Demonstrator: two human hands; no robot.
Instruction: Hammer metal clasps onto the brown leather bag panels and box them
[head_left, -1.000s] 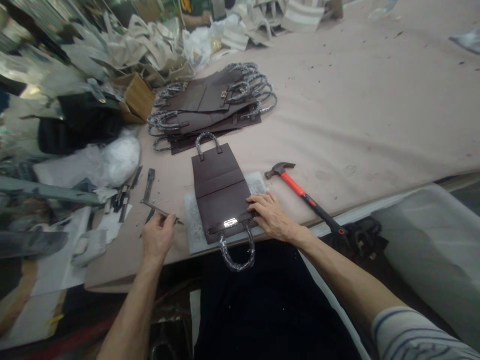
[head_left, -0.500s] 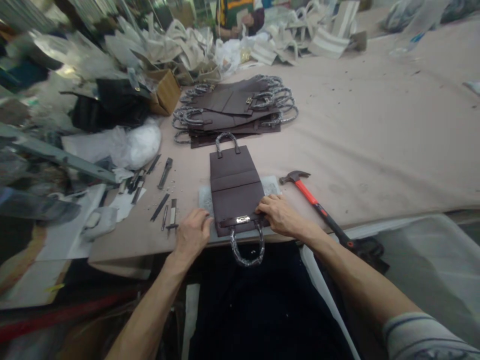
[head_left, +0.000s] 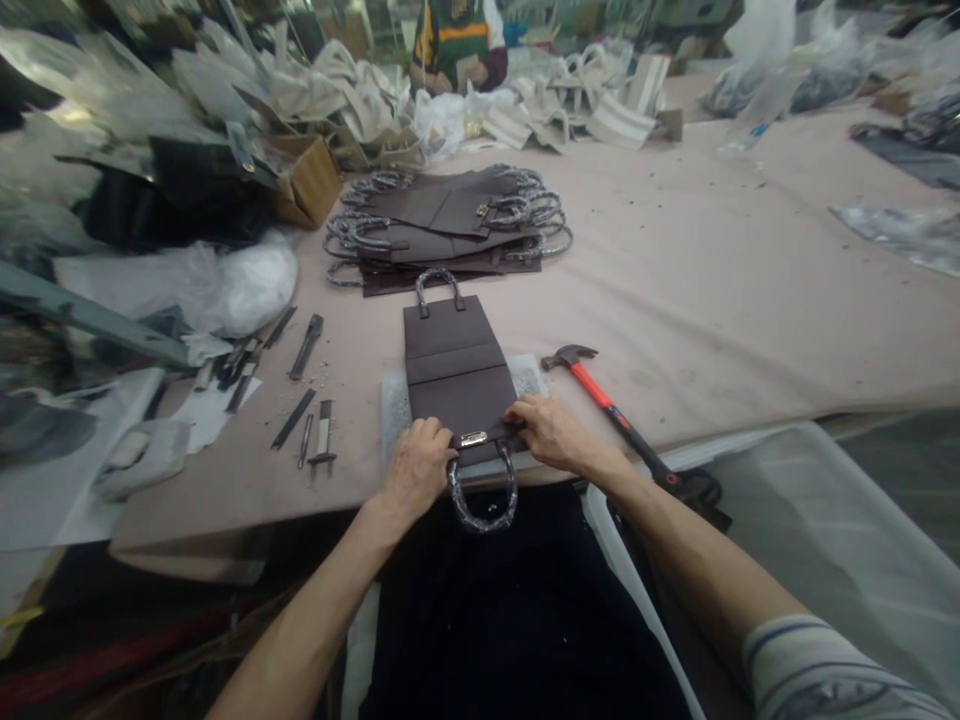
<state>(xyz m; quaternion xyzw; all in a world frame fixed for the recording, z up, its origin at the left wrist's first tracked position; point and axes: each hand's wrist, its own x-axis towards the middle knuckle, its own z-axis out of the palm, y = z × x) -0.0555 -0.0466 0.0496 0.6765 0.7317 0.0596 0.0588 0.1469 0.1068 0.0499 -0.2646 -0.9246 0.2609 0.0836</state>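
A flat dark brown handbag body [head_left: 457, 345] lies lengthwise before me, partly over a pale slab [head_left: 529, 374]. Its near handle [head_left: 484, 524], wrapped in clear plastic, hangs past the table edge; the far handle [head_left: 439, 275] points away. Across the near end runs a narrow strap with a metal clasp [head_left: 473, 439]. My left hand [head_left: 417, 462] is closed at the left end of that strap, fingers curled. My right hand [head_left: 553, 432] pinches the right end, thumb and fingers together. The strap ends are partly hidden under my fingers.
A claw hammer [head_left: 600, 395] lies right of the slab, handle towards me. Punches and other hand tools [head_left: 324, 430] lie at left. Beyond are stacked brown bag bodies [head_left: 442, 215], a cardboard box [head_left: 306, 180] and pale bag pieces [head_left: 360, 100]. Another person [head_left: 461, 50] is across the table.
My left hand has moved right, from beside the bag body onto the left end of its strap. My right hand stays at the right end. The whole view has shifted slightly.
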